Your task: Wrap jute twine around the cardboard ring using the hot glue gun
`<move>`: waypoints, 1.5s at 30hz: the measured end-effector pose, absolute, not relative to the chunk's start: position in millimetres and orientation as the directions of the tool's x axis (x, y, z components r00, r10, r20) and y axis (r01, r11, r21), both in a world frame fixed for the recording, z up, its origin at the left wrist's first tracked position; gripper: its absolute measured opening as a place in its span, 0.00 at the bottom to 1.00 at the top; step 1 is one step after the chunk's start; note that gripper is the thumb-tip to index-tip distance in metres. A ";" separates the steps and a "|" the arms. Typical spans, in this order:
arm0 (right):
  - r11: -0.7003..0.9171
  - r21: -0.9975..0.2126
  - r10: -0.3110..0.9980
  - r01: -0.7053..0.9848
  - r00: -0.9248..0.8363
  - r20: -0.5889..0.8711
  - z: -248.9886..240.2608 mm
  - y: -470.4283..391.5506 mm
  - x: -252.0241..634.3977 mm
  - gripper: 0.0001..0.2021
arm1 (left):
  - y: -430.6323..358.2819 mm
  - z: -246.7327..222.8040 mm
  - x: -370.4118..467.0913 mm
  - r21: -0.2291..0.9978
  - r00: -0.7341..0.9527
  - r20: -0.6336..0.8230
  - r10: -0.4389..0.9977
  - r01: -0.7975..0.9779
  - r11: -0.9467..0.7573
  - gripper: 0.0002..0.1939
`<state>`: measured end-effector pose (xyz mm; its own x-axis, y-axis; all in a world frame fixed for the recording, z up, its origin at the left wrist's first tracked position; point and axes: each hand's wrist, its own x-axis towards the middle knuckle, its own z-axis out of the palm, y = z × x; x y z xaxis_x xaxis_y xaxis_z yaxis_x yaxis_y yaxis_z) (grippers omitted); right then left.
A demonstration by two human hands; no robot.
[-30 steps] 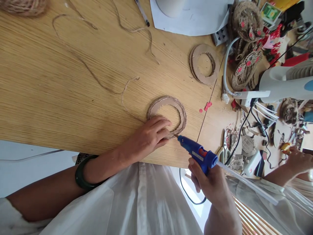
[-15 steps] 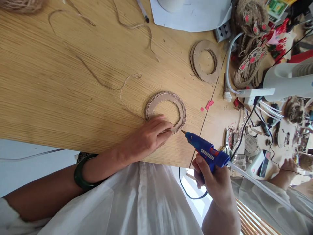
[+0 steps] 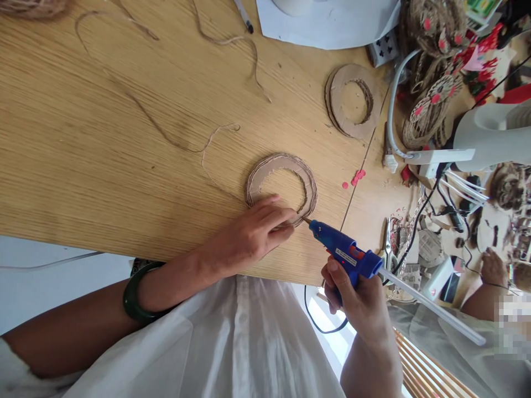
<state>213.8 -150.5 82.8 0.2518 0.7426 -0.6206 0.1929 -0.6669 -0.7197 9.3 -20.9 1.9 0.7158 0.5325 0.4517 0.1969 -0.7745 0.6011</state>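
Observation:
A cardboard ring (image 3: 307,182) with twine around its outer edge lies flat on the wooden table. My left hand (image 3: 261,229) presses on its near side, fingers closed over the rim. From the ring's left edge a loose length of brown twine (image 3: 166,135) trails across the table. My right hand (image 3: 352,296) is wrapped around the handle of a blue hot glue gun (image 3: 340,243), which has a clear glue stick (image 3: 431,304) poking out of its back. The gun's nozzle touches or nearly touches the ring's lower right edge, close to my left fingertips.
Stacked cardboard rings (image 3: 335,108) lie farther back on the right, with small red paper dots (image 3: 357,177) nearer. A pen (image 3: 244,15), white paper (image 3: 332,30) and a power strip (image 3: 382,48) are at the back. Scissors (image 3: 388,243), cables and another person's hand (image 3: 493,268) are at right.
My right hand has brought the glue gun leftward, so its nozzle has come from just off the ring to its edge. My left hand stays on the ring.

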 end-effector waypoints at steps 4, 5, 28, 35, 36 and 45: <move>-0.675 -0.715 0.733 0.183 0.278 -0.621 83.3 -150.3 212.5 0.16 | -21.4 0.3 9.4 0.606 0.718 0.445 0.535 0.199 -0.771 0.06; -0.677 -0.713 0.731 0.182 0.283 -0.621 83.6 -150.6 212.3 0.15 | -21.7 0.1 9.5 0.612 0.716 0.444 0.539 0.197 -0.766 0.06; -0.679 -0.710 0.731 0.188 0.260 -0.631 86.0 -149.1 213.9 0.17 | -20.1 1.0 9.4 0.667 0.703 0.421 0.573 0.189 -0.721 0.06; -0.661 -0.712 0.750 0.238 0.251 -0.612 88.5 -151.3 210.3 0.15 | -18.8 2.5 10.8 0.667 0.691 0.432 0.579 0.187 -0.721 0.06; -0.666 -0.704 0.746 0.248 0.258 -0.614 88.7 -151.6 210.4 0.15 | -18.8 2.5 10.8 0.665 0.691 0.433 0.579 0.188 -0.723 0.07; -0.698 -0.677 0.712 0.233 0.326 -0.621 91.6 -150.7 200.8 0.17 | -20.1 -0.8 10.6 0.671 0.694 0.429 0.579 0.185 -0.718 0.08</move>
<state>200.8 -150.7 91.6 0.3264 0.7122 -0.6215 0.2326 -0.6978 -0.6775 10.6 -20.1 -0.8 0.6935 0.5789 0.4288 0.1846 -0.7181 0.6710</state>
